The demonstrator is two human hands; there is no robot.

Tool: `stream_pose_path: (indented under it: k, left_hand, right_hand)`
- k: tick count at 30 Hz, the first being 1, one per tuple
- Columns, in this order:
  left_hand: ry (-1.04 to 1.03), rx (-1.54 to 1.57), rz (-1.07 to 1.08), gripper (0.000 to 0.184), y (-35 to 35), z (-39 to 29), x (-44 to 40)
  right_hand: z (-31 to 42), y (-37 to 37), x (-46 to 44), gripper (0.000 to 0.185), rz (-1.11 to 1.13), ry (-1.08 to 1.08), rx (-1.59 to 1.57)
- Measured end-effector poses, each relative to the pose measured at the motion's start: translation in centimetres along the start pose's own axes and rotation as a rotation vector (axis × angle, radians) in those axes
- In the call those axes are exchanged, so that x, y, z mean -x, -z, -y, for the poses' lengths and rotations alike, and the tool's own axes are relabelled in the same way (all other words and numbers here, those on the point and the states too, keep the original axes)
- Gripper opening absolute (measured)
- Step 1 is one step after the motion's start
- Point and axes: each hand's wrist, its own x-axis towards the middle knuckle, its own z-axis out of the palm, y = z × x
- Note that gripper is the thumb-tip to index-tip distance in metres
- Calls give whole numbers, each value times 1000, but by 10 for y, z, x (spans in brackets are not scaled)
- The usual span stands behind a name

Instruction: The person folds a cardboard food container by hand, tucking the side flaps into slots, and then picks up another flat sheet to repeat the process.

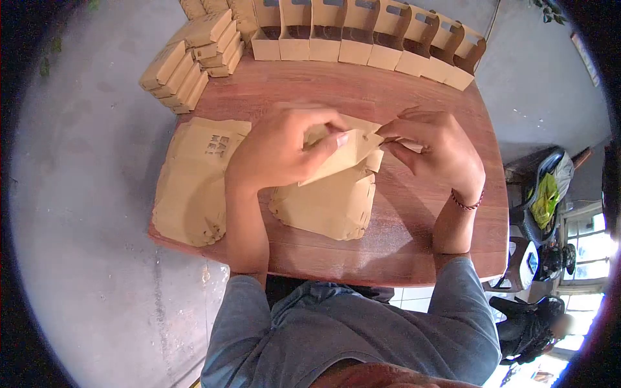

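A partly folded brown cardboard box (336, 194) lies on the wooden table in front of me, its near panel flat and its far part raised. My left hand (297, 139) pinches a raised panel between thumb and fingers. On the other side, my right hand (433, 139) grips the corner flaps of the same box with its fingertips. Left of my left forearm lies a flat cardboard blank (191, 187) printed "EAT ME!". The far side of the box is partly hidden behind my hands.
Folded closed boxes (187, 61) are stacked at the table's far left corner. A row of open-topped cardboard carriers with handle holes (356, 45) runs along the far edge of the table (414, 233). A grey wall stands left; chairs (517, 265) and a person (530, 326) are at right.
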Motion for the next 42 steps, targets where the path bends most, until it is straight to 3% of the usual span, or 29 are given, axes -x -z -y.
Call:
stream_pose_path:
  k: [1, 4, 6, 8, 10, 11, 14, 16, 18, 19, 22, 24, 26, 30, 32, 42]
  left_hand:
    - [-160, -21, -60, 15, -2, 4, -2]
    - [-35, -21, -192, 14, -7, 11, -4]
    - [73, 56, -265, 14, -7, 10, -5]
    - [178, 137, -344, 15, -7, 12, -7]
    - [195, 376, -470, 12, -8, 15, -8]
    - [194, 379, -474, 12, -9, 12, -8]
    - [40, 311, -560, 13, -17, -9, -6]
    - [-114, 65, -620, 13, -22, -18, -8]
    - [-124, 34, -652, 12, -27, -16, -11]
    - [-155, 21, -642, 12, -26, -16, -11]
    - [-187, 33, -636, 10, -28, -14, -10]
    - [-192, 60, -637, 8, -32, -12, -13]
    - [-305, 97, -783, 8, -38, -12, -17]
    - [-165, 215, -725, 10, -36, -14, -14]
    - [19, 244, -634, 12, -33, -11, -11]
    - [-12, 388, -416, 18, -30, -2, -11]
  right_hand:
    - [-1, -1, 0, 19, 3, 1, 2]
    - [2, -1, -9, 20, -100, -73, 12]
    - [5, 12, -26, 22, -566, 387, 498]
    - [13, 7, -14, 25, -655, 418, 384]
    - [27, -5, -9, 28, -735, 135, 44]
    - [29, -12, -9, 32, -656, 3, 33]
    - [23, -36, -30, 36, -665, -24, 90]
    - [18, -52, -31, 39, -672, -29, 26]
    - [20, -63, -33, 36, -718, -96, -364]
    - [21, -66, -33, 36, -712, -94, -367]
    - [21, -71, -33, 30, -805, -56, -420]
    - [18, -68, -33, 27, -862, 187, -181]
    - [24, -65, -30, 27, -847, 214, -99]
    - [25, -56, -27, 28, -774, 215, -41]
    - [23, -51, -28, 26, -746, 214, -82]
    - [22, -30, -22, 17, -503, 169, -219]
